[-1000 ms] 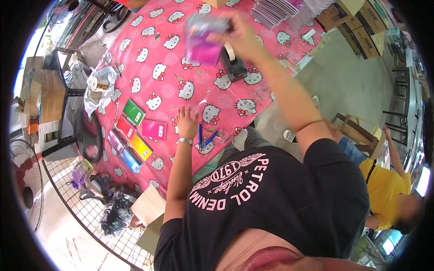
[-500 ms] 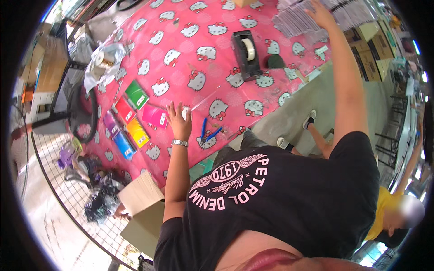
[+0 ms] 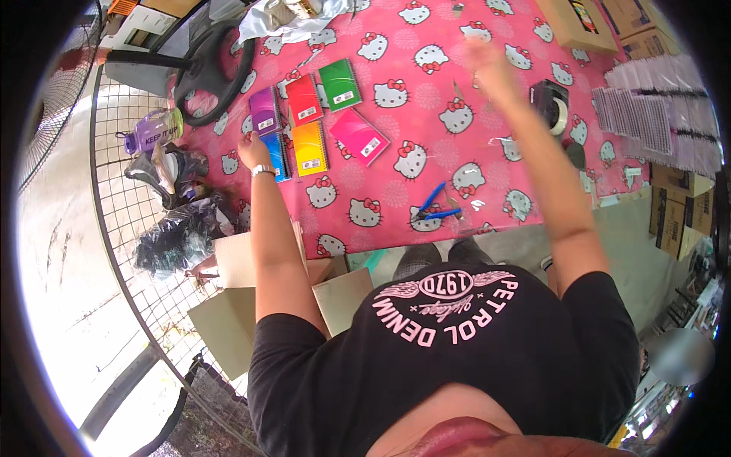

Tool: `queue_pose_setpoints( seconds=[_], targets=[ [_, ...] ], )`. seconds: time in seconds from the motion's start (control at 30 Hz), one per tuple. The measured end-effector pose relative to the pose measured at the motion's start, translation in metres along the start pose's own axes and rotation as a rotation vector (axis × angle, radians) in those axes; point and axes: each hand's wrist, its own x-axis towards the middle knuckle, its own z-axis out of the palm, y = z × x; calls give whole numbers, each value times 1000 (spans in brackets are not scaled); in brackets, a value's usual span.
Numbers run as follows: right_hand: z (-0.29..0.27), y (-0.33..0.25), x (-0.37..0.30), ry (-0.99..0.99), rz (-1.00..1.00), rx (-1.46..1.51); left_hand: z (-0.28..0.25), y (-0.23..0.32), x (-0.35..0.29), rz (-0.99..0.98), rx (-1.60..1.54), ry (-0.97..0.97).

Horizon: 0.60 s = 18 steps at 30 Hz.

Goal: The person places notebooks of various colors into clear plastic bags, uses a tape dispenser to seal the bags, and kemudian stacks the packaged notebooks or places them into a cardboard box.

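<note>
My left hand (image 3: 253, 148) lies at the table's left edge, touching the left side of a blue notebook (image 3: 281, 157); its fingers are curled and the grip is unclear. Around it lie a purple notebook (image 3: 264, 111), a red one (image 3: 304, 99), a green one (image 3: 339, 84), a yellow one (image 3: 310, 148) and a pink one (image 3: 359, 135). My right hand (image 3: 487, 65) is blurred, raised over the pink cat-print tablecloth (image 3: 426, 99) with fingers apart and nothing in it, left of a black tape dispenser (image 3: 551, 103).
Blue-handled tools (image 3: 431, 209) lie near the table's front edge. Stacks of clear packets (image 3: 655, 107) and cardboard boxes (image 3: 576, 23) fill the right side. A steering wheel (image 3: 209, 65), a purple bottle (image 3: 152, 129), black bags (image 3: 179, 232) and an open carton (image 3: 236, 263) sit at the left, by a wire grid.
My view has swung left. My left hand moved from the tablecloth near the blue tools to the blue notebook. My right hand let go of a purple packet and came back toward the tape dispenser.
</note>
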Motion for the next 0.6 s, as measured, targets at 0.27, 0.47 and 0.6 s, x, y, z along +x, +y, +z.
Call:
queue_pose_setpoints(
  seconds=[0.27, 0.47, 0.6],
  targets=[
    [262, -40, 6, -97, 275, -558, 31, -15, 72, -194, 157, -317],
    [254, -81, 62, -503, 80, -530, 36, 4, 57, -203, -86, -512],
    [228, -164, 91, -736, -294, -915, 52, 51, 44, -154, 7, -657]
  ],
)
